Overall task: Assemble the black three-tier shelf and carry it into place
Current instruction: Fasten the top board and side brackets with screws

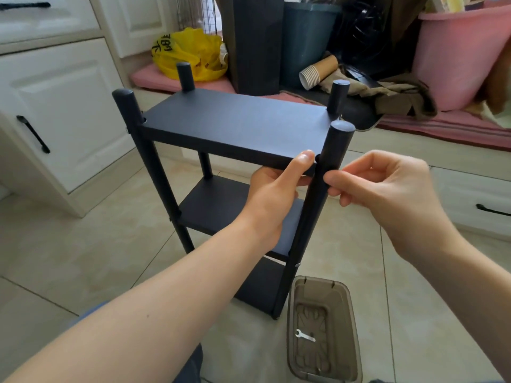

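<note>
Glossy beige floor tiles (69, 258) carry the upright matte black three-tier shelf (235, 120). The left hand (273, 189) grips its flat top board's near edge. A translucent brown plastic tray (351, 327) holds a small flat metal wrench (304, 335). The right hand (387, 189) sets its curled fingertips (331, 179) against the shelf's near-right cylindrical post (331, 150); I cannot tell whether they pinch anything.

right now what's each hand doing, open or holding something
left hand: grips the front edge of the top shelf, thumb on top.
right hand: fingers curled, fingertips at the near right post; a pinch cannot be told.

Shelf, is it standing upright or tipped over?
Upright. The shelf stands on the floor, its three tiers level, one above another.
</note>
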Demonstrator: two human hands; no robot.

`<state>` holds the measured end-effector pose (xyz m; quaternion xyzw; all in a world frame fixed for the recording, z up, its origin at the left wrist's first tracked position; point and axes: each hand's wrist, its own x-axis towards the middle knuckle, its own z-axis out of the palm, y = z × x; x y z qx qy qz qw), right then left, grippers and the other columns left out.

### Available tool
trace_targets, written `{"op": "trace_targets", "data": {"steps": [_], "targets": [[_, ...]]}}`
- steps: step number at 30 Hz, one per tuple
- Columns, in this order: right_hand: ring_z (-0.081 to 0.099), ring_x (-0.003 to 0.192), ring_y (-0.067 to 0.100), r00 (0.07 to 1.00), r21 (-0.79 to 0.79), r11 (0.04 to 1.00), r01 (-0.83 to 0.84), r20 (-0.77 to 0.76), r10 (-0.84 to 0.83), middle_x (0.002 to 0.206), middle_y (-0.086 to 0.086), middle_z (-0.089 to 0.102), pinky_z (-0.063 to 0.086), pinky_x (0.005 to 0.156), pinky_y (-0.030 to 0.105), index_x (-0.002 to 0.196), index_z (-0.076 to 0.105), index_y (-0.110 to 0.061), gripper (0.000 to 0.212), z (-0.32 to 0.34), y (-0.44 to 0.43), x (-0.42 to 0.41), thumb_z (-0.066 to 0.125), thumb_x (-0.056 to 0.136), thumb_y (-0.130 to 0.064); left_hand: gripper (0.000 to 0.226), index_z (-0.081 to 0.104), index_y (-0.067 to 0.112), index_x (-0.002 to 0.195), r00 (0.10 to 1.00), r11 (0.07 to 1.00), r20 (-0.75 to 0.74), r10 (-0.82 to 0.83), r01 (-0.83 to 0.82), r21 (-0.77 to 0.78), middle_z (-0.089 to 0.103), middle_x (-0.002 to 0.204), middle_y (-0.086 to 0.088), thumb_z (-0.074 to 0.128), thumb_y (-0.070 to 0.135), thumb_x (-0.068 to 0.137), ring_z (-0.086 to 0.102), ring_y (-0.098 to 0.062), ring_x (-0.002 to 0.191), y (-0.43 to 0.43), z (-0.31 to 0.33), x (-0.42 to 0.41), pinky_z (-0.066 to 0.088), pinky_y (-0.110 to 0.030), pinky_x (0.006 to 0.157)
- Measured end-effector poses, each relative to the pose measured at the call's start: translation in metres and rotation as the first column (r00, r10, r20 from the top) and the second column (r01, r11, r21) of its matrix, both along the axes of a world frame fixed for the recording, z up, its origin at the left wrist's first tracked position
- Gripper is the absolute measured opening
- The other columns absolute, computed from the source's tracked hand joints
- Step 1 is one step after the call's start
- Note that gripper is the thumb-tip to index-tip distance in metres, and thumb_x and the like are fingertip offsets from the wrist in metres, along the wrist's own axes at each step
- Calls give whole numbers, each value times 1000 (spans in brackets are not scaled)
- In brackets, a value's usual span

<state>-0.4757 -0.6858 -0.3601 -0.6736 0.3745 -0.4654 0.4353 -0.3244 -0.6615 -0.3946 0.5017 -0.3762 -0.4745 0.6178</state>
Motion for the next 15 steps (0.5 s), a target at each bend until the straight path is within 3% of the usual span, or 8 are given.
{"op": "trace_targets", "data": {"steps": [4,7,10,15], "targets": [[62,58,9,997,132,990,-48,-60,57,66,5,73,52,58,20,63,71,-21,16,6,-9,-2,85,69,-27,24,72,19,92,1000,1000,-24,15,-15,5,78,98,3,62,40,98,71,-5,90,0,4,-3,41,-32,84],[60,56,10,994,63,997,-43,-93,49,67,5,73,47,52,19,65,71,-20,16,6,-10,-2,85,72,-26,24,71,24,86,999,1000,-29,27,-27,-6,78,98,3,62,43,97,72,-8,92,-1,6,-4,42,-34,86],[60,57,13,996,56,997,-54,-71,58,68,7,73,50,58,24,70,71,-15,15,6,-11,-2,84,73,-23,26,71,26,84,999,1000,-40,24,-25,-7,78,101,1,61,47,96,72,-14,100,-1,7,-4,43,-34,89],[66,62,17,995,17,998,-58,-79,59,68,7,74,56,64,25,71,68,-13,16,7,-13,0,83,76,-18,29,71,26,79,997,1000,-71,24,-25,-12,78,92,7,61,48,94,71,-7,90,-3,8,-4,41,-32,84]]}}
